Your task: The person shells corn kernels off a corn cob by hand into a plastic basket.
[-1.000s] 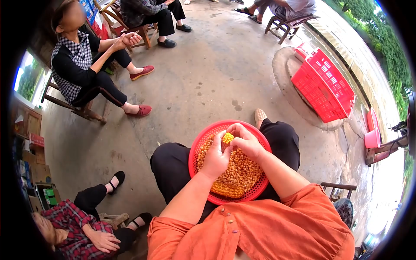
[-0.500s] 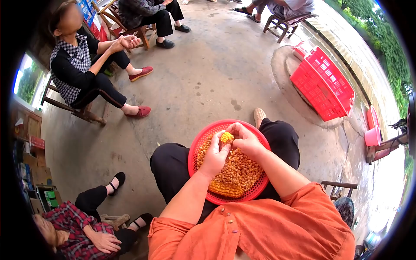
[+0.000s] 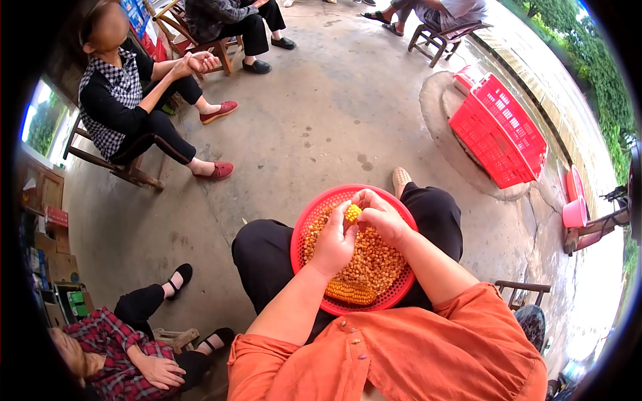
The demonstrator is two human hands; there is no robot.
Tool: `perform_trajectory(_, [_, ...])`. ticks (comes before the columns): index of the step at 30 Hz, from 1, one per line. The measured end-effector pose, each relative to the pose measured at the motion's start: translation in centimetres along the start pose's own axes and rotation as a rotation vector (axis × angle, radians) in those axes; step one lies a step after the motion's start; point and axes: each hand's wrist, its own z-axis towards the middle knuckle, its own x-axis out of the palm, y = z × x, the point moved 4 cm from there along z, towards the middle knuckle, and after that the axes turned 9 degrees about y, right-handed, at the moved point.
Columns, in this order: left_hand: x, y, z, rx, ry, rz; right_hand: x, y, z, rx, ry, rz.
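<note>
A red perforated basket [image 3: 401, 289] rests on my lap, holding many loose corn kernels [image 3: 372, 260]. One whole corn cob [image 3: 351, 292] lies at its near edge. Above the far part of the basket, my left hand [image 3: 334, 242] is closed around a yellow corn piece [image 3: 352, 213], of which only one end shows. From the other side my right hand [image 3: 382, 217] has its fingers bent and pressed against the same piece. The two hands nearly meet, and the rest of the corn is hidden by fingers.
Red crates [image 3: 498, 130] stand at the right, with a pink basin [image 3: 574, 212] beyond. One person [image 3: 120, 100] sits at upper left, another in plaid [image 3: 134, 354] at lower left. More seated people are at the top. A wooden stool [image 3: 525, 287] is at my right.
Both hands have shifted only slightly, with small finger movements around the corn piece. The basket stays in place.
</note>
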Motion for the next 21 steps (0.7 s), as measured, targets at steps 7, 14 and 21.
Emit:
perform_trajectory(7, [0.2,0.6,0.2,-0.089,0.014,-0.325,-0.2,-0.6,0.1,-0.081,-0.001,0.03])
perform_trajectory(14, [-0.3,-0.5,0.1,-0.368,0.052,-0.837,0.1,0.6,-0.3,-0.069,0.06,0.015])
perform_trajectory(21, [-0.3,0.0,0.1,-0.342,0.05,-0.754,-0.1,0.2,0.0,-0.027,0.082,0.017])
